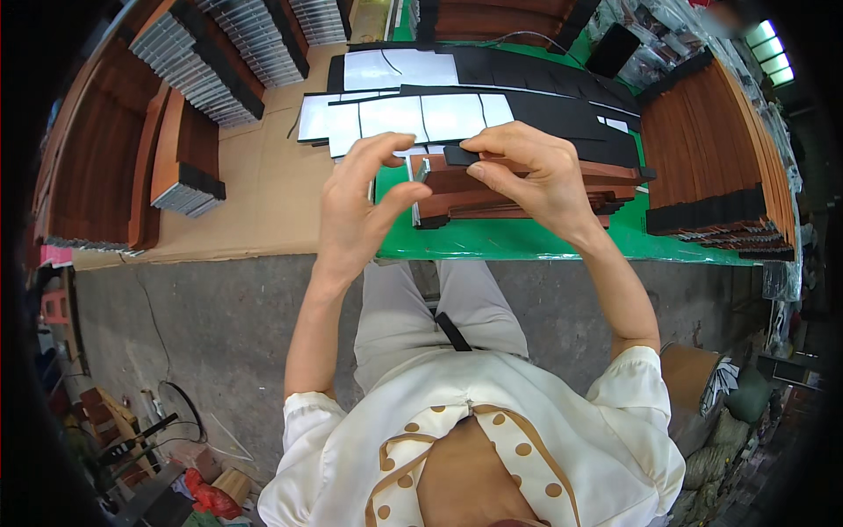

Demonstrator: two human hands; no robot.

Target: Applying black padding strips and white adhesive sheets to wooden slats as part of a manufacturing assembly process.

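Observation:
Between thumb and fingers of my right hand (537, 180) is a short black strip (458, 156), pinched just above the end of a brown wood-coloured slat. My left hand (356, 198) has its thumb and fingers spread in a C shape, with nothing seen in them. It hovers beside the silvery end piece (417, 191) of the slats. Several brown slats (470, 204) lie in a loose pile under both hands, partly hidden by the right one. Behind them are white backing sheets (386, 119) and black sheets (562, 123) cut into strips.
Stacks of brown slats with black ends and silvery edges stand at the left (189, 154) and right (702, 158). Cardboard (263, 180) covers the table's left part, green sheeting (694, 246) the right. A dark flat object (613, 50) lies at the back. Cables (189, 413) trail over the floor.

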